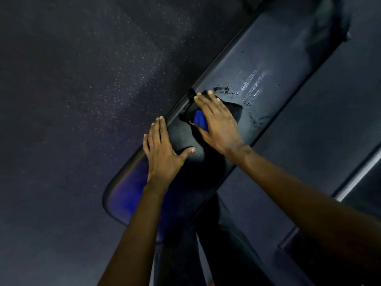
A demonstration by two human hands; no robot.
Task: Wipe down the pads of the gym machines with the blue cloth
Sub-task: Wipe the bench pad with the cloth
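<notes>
Reaching in from the near edge, 2 bare forearms stretch over a long dark pad (pixel 274 58) that runs diagonally from the near left to the far right. Between the arms, below the pad's near end, a pair of dark trousers (pixel 218 244) shows. The near end of the pad is rounded and carries a bluish sheen.

A little farther along, the left hand (pixel 162 153) lies flat, palm down, on the pad's left edge. Its 4 fingers are straight and pressed together, pointing away along the rim, and the thumb is spread wide to the right, its tip on the pad's top surface.

Just beyond and to the right, the right hand (pixel 219 124) presses down on the blue cloth (pixel 200 120), which sits on the pad about midway along its length. The fingers are straight and slightly spread, the fingertips reaching toward the pad's left rim. Only a small bright blue patch of cloth shows, between thumb and index finger. Darker folds stick out around the hand; whether they are cloth or shadow I cannot tell.

Farther on, just past the fingertips, wet streaks (pixel 252 85) and smears glisten on the pad. Its far end fades into darkness.

To the left of the pad lies a dark speckled floor (pixel 92 79). At the right edge, well apart from the pad, a pale metal bar (pixel 359 177) runs parallel to it.
</notes>
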